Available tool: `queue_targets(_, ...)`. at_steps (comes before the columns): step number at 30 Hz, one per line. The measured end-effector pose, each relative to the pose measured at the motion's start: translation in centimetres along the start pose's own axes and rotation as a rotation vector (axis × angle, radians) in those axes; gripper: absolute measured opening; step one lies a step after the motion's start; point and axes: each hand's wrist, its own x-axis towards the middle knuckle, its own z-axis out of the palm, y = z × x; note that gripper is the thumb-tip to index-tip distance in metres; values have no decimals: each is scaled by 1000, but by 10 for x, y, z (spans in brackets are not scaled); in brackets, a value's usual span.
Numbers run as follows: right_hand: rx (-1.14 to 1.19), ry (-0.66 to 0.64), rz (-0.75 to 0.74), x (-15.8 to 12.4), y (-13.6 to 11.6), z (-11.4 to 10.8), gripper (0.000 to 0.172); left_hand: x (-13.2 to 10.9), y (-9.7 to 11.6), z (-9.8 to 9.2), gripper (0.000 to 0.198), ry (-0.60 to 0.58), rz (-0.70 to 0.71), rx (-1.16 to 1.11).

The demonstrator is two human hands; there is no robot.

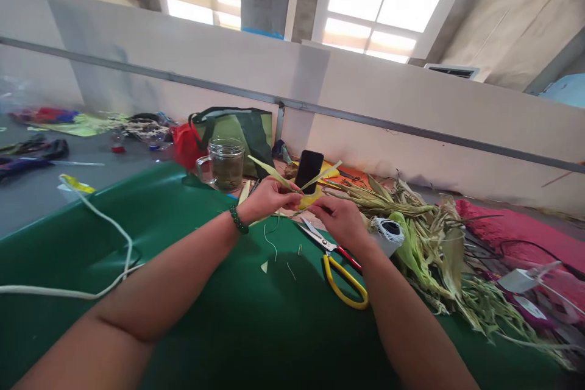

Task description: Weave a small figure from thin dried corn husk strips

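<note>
My left hand (267, 198) is closed in a pinch on pale green leaf strips (274, 173) that fan upward from between both hands. A green bead bracelet sits on that wrist. My right hand (340, 219) is closed on the same bundle of strips from the right side. Both hands hover just above the green table cover (183, 268). Yellow-handled scissors (340, 268) lie on the cover directly under my right wrist. A white spool of thread (388, 234) rests to the right of that hand.
A heap of dried husks and leaves (429, 237) fills the right side. A glass mug (223, 164), a dark phone (308, 170) standing upright and a green bag (242, 131) sit behind my hands. A white cable (109, 256) crosses the left. Pink fabric (512, 231) lies far right.
</note>
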Motion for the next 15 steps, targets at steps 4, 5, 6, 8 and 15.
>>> queue_targets(4,170,-133,54,3,13,-9,24,1,3,-5,27,-50,-62,-79)
queue_targets(5,201,-166,62,4,16,-10,26,0,4,-5,28,-74,-83,-96)
queue_targets(6,223,-190,66,5,20,-12,27,0,5,-5,29,-94,-102,-112)
queue_targets(8,267,-204,70,7,24,-16,28,-2,8,-5,32,-110,-137,-151)
queue_targets(15,588,-179,143,11,11,-16,28,-7,11,0,33,-236,-130,-54)
